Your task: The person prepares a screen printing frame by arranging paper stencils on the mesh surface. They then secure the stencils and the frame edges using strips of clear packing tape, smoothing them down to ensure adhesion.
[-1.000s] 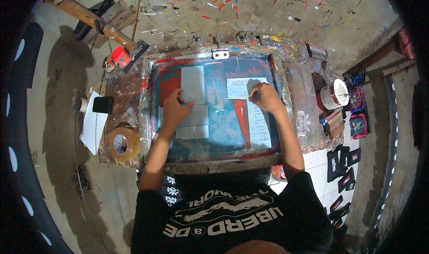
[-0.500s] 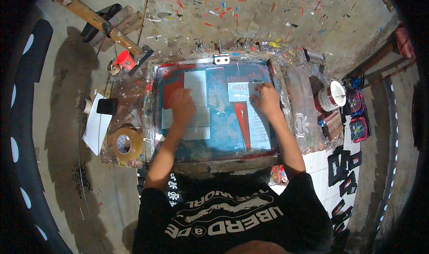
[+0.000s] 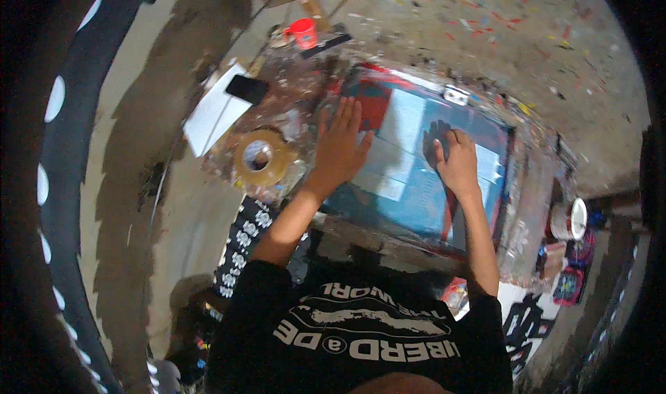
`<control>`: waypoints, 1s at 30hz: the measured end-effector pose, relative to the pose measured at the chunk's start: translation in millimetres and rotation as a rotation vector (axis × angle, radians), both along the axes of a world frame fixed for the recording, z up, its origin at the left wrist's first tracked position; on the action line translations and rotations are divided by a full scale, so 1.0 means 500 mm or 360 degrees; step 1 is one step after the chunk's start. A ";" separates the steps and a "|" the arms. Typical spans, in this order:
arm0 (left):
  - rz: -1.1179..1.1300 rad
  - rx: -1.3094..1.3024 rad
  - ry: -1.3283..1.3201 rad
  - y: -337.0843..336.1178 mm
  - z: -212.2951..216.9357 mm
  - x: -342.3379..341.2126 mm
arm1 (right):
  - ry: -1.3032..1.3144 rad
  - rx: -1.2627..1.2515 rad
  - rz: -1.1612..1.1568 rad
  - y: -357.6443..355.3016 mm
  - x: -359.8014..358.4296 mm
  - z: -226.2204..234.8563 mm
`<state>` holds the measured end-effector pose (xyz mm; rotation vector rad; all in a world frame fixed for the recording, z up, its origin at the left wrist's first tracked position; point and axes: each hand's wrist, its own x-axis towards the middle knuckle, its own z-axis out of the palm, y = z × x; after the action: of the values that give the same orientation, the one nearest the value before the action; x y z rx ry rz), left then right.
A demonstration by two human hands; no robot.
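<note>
A screen-printing frame with blue-green mesh (image 3: 427, 203) lies on the worktable in front of me. Pale paper pieces cover parts of the mesh: an upright sheet (image 3: 406, 113), a crosswise sheet (image 3: 397, 160) below it, and a smaller piece (image 3: 488, 162) at the right. A red patch (image 3: 373, 109) shows beside the upright sheet. My left hand (image 3: 341, 141) is open, fingers spread, over the frame's left side next to the red patch. My right hand (image 3: 458, 159) is over the mesh just left of the small piece, thumb apart and fingers slightly bent; nothing shows in it.
Left of the frame are a roll of clear tape (image 3: 262, 157), a white sheet (image 3: 211, 113) and a black phone-like slab (image 3: 246, 89). A red mug (image 3: 304, 33) stands beyond. A metal hinge (image 3: 456, 94) sits at the frame's far edge. At the right is a white tub (image 3: 576, 218).
The view has turned, so the table looks tilted. My left hand has moved off the papers to the frame's left side and spread. My right hand has left the small right-hand piece.
</note>
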<state>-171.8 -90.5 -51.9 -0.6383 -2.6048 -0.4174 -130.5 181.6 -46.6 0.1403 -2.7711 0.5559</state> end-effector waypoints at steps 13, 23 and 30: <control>0.0314 0.0089 -0.0328 -0.370 0.000 0.147 | -0.0330 -0.0235 0.1364 -0.539 -0.240 -0.077; 0.0076 0.0070 -0.0794 -0.357 0.186 0.138 | -0.0318 -0.1309 0.1592 -0.436 -0.171 0.008; -0.0833 -0.0366 -0.1191 -0.170 0.383 0.106 | -0.0881 -0.1553 0.0672 -0.035 0.176 0.166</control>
<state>-118.5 -175.4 139.7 -1.5003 -3.1816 -0.6082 -42.5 164.0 36.3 0.3825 -2.5593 2.2398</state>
